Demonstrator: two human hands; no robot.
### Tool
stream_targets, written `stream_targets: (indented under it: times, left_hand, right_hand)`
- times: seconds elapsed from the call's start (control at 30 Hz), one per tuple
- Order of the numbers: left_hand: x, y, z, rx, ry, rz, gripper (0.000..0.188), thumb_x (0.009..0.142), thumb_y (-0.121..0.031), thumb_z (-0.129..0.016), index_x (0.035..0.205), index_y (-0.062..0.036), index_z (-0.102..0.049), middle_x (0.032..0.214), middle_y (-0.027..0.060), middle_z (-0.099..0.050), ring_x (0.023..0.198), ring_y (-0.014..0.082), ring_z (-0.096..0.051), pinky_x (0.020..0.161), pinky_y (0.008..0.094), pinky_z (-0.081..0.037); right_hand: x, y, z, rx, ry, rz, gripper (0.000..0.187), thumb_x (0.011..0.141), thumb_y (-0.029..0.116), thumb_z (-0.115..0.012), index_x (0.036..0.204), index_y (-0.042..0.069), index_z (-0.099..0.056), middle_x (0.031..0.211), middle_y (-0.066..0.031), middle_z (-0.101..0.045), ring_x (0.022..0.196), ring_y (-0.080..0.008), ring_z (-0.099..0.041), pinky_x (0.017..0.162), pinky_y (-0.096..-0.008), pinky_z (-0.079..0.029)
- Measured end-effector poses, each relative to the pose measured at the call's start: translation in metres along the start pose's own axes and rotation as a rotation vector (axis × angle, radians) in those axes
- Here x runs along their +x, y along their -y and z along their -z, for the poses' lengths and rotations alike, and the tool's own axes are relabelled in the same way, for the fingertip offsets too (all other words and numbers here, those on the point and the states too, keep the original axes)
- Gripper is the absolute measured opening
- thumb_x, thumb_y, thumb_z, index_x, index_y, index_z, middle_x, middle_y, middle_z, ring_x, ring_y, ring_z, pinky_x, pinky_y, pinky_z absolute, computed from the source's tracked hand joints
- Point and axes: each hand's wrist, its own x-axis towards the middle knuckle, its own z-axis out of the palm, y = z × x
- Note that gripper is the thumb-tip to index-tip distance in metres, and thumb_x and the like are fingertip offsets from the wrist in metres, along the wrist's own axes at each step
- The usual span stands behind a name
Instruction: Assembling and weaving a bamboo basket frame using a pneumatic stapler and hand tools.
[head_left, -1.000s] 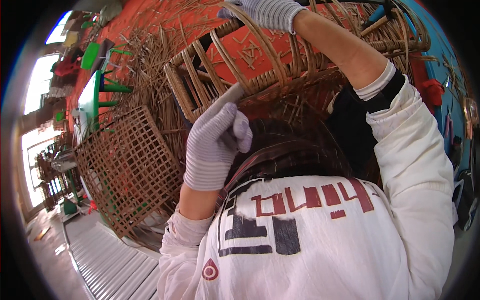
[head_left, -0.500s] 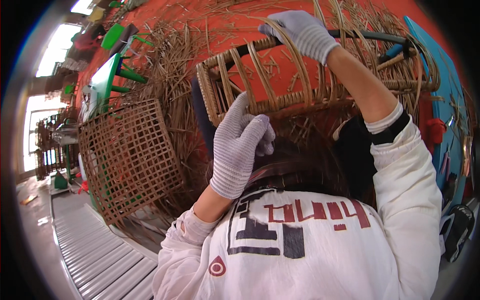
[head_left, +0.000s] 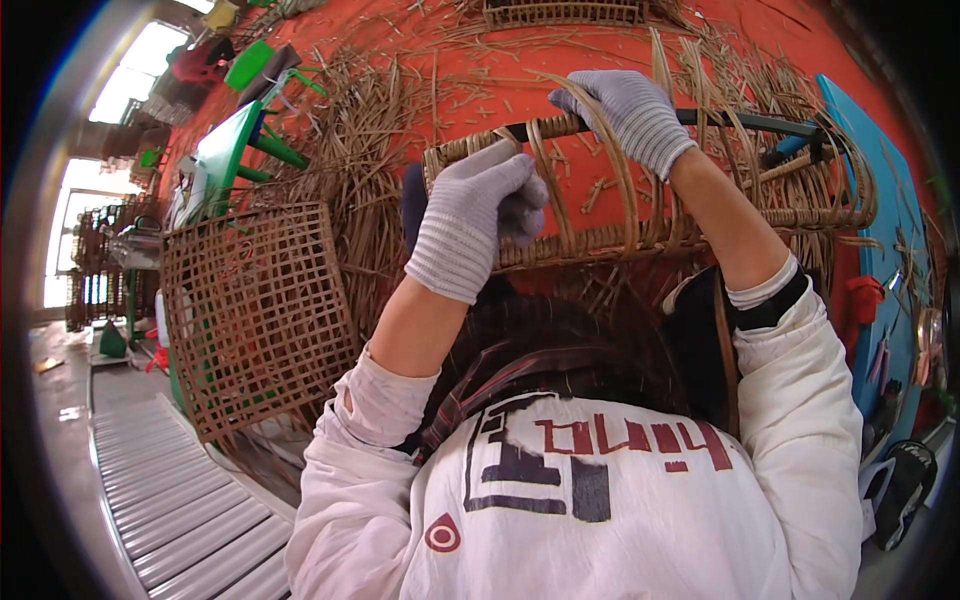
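At the upper centre of the frame your gloved left hand (head_left: pixel 478 215) and right hand (head_left: pixel 628 112) have their fingers clamped on the rim of the half-woven wicker basket (head_left: pixel 650 190), which looks light, springy and brittle, so grip the thick rim, not the loose upright canes.

Half-woven wicker basket frame (head_left: pixel 650 210), brown, open ribs, held raised above red floor, rim strip curling loose.

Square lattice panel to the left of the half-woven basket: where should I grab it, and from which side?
Judging by its pose, take the square lattice panel by its near right edge, coming from the basket side. It leans tilted with open gaps between slats, so fingers can hook through.
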Motion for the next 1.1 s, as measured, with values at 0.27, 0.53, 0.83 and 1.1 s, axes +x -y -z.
stream_targets:
  times: [0.27,0.53,0.83,1.1]
  left_hand:
    - [-0.016,0.006,-0.003,0.849,-0.317,-0.634,0.031,0.092,-0.016,-0.062,0.120,-0.0033,-0.064,0.075,0.0042,-0.062,0.062,0.0113,-0.060,0.052,0.0234,-0.045]
    - [-0.001,0.007,0.010,1.350,-0.312,-0.961,0.020,0.077,-0.013,-0.072,0.097,-0.0112,-0.075,0.087,0.0075,-0.066,0.082,0.0271,-0.060,0.082,0.0379,-0.046]
    - [0.052,-0.022,0.038,1.251,-0.228,-0.277,0.038,0.082,-0.035,-0.074,0.108,-0.0075,-0.071,0.095,0.0122,-0.072,0.087,0.0265,-0.067,0.085,0.0367,-0.051]
    - [-0.006,-0.002,0.030,1.378,-0.479,-0.897,0.020,0.082,-0.017,-0.073,0.097,-0.0037,-0.073,0.085,0.0112,-0.070,0.085,0.0245,-0.065,0.082,0.0343,-0.050]
  right_hand:
    - [0.002,-0.011,-0.009,0.084,-0.046,0.022,0.044,0.095,0.053,-0.048,0.097,0.016,-0.071,0.086,-0.0090,-0.069,0.084,-0.0307,-0.065,0.077,-0.0464,-0.049]
    - [-0.003,-0.005,-0.004,0.041,-0.043,0.017,0.043,0.095,0.053,-0.048,0.098,0.017,-0.070,0.087,-0.0085,-0.069,0.085,-0.0306,-0.065,0.077,-0.0469,-0.050]
    - [0.000,-0.003,-0.004,0.014,-0.046,0.011,0.041,0.096,0.052,-0.046,0.098,0.019,-0.070,0.086,-0.0078,-0.069,0.085,-0.0304,-0.065,0.077,-0.0455,-0.050]
    - [0.017,-0.018,-0.010,-0.028,-0.047,0.062,0.044,0.094,0.054,-0.050,0.089,0.013,-0.066,0.074,-0.0094,-0.062,0.072,-0.0274,-0.060,0.070,-0.0436,-0.047]
